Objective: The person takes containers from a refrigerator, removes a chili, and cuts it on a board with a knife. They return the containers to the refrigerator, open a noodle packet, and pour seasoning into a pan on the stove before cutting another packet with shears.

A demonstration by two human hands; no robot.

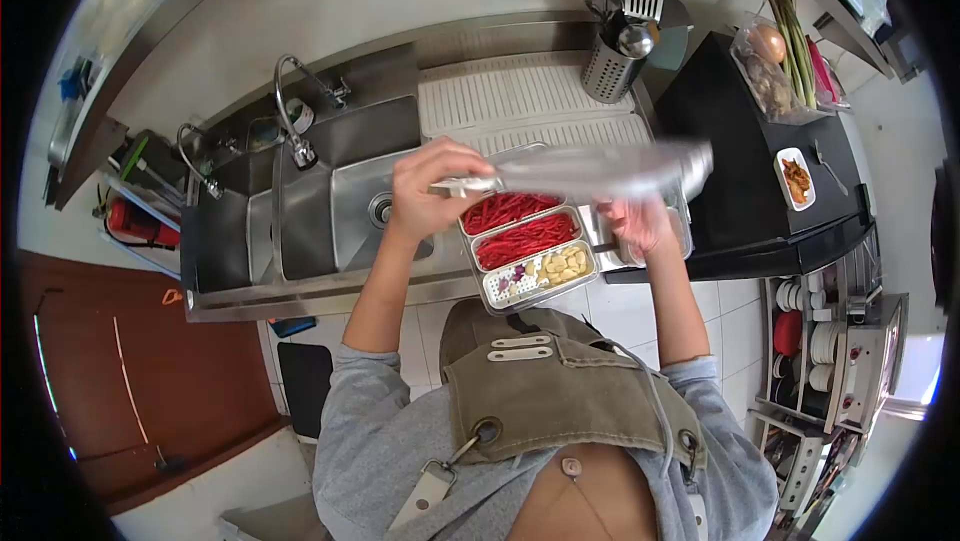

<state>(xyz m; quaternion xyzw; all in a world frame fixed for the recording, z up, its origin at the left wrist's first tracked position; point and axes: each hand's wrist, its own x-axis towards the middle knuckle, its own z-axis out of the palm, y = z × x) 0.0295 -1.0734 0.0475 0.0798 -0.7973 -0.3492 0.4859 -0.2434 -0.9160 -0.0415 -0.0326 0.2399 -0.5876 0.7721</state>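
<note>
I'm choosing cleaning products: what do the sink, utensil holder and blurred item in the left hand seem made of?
Sink: likely stainless steel, satin, from its grey metallic sheen. Utensil holder: probably the same, perforated, with silvery highlights. Blurred item in the left hand: glossy, pale, perhaps clear plastic or metal; blur leaves it open.

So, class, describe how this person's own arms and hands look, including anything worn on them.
Grey sleeves stop short, leaving both forearms bare. The left hand and right hand have ungloved fingers; no watch or bracelet shows at either wrist.
</note>
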